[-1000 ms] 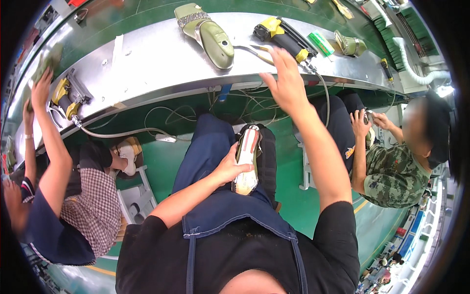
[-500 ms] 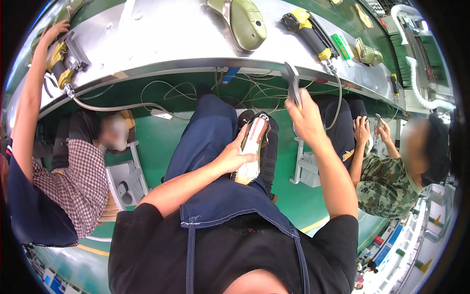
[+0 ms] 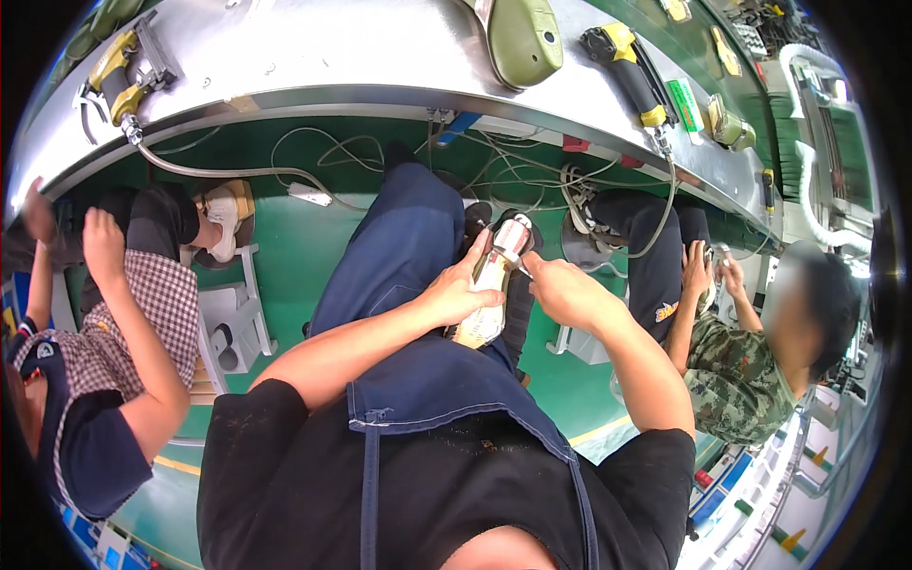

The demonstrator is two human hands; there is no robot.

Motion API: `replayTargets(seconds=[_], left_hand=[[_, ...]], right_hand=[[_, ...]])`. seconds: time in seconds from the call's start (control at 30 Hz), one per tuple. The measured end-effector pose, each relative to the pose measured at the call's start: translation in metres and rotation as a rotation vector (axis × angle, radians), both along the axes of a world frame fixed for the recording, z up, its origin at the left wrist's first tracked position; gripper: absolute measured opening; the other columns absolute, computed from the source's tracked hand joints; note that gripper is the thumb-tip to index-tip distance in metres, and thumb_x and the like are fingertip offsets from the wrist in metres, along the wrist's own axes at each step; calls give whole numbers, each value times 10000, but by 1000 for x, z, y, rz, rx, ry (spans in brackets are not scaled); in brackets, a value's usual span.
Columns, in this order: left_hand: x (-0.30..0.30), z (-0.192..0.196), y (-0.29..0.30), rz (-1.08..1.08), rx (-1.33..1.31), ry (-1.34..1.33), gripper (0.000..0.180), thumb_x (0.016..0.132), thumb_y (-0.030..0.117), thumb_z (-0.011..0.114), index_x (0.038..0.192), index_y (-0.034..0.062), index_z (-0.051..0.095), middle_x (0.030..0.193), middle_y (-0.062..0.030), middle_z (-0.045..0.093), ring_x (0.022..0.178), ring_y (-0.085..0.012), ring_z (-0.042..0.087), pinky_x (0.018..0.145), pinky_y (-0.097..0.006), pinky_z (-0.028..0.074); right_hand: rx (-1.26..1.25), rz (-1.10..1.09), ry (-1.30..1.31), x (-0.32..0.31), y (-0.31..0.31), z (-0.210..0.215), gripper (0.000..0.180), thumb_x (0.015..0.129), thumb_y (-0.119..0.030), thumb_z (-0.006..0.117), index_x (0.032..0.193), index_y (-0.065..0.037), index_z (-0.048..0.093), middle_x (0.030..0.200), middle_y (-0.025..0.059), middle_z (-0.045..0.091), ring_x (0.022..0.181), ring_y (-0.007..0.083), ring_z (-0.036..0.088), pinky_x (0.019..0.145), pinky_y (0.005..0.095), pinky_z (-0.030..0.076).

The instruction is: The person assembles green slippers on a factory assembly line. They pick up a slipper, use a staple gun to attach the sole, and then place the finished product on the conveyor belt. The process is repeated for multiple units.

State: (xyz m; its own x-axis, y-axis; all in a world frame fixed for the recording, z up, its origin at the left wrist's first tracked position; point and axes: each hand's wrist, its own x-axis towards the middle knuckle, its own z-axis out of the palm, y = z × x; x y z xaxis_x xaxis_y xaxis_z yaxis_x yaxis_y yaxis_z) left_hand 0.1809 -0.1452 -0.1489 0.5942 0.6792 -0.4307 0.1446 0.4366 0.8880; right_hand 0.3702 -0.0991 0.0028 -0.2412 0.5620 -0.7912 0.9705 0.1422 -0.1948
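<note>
At far left, leaves a yellow-and-black nail gun (image 3: 116, 85) on the metal bench (image 3: 342, 47). With the left hand (image 3: 456, 294), grasps a shoe (image 3: 491, 277) sole-up over the lap (image 3: 394, 228), pressing the thumb across the pale underside. Grips a metal tool (image 3: 513, 255) in the right hand (image 3: 568, 293), at the shoe's far end; cannot tell contact for sure. Appears part-way through, with no outsole on yet; cannot tell the amount left. Farther right, leaves a second nail gun (image 3: 629, 81) untouched.

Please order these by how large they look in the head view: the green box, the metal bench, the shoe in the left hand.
1. Metal bench
2. Shoe in the left hand
3. Green box
</note>
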Motion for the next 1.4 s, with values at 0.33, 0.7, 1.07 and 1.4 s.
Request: replayTargets(seconds=[0.33,0.7,1.07,1.4], left_hand=[[-1,1,2,-12,-31,-1,1197,844,344,825,1720,125,40,1602,-290,454,1476,-409,478,1216,-411,384],[7,-14,-1,22,65,-41,1252,804,356,856,1711,107,29,1531,-293,529,1417,-415,544,1185,-423,424],[2,-8,1,-11,12,-52,1241,799,297,859,1707,77,43,1576,-284,479,1467,-395,487,1215,-410,381],[-12,-13,23,-75,-650,-449,812,1065,511,580,1712,188,210,1503,-151,557,1257,-340,641,957,-602,576]], right_hand=[[-63,4,25,2,3,-2,242,1021,-87,547,1217,45,493,972,309,721,993,489,708,856,569,544],[56,218,130,28,0,-24,235,928,3,557,1154,43,505,812,261,705,818,457,720,724,550,553],[93,334,154,37,-2,-28,228,960,-74,625,1110,22,482,764,238,688,760,458,702,667,549,543],[556,555,-120,21,-46,-38,127,885,-100,628,951,-77,521,692,62,653,583,223,709,527,393,552]])
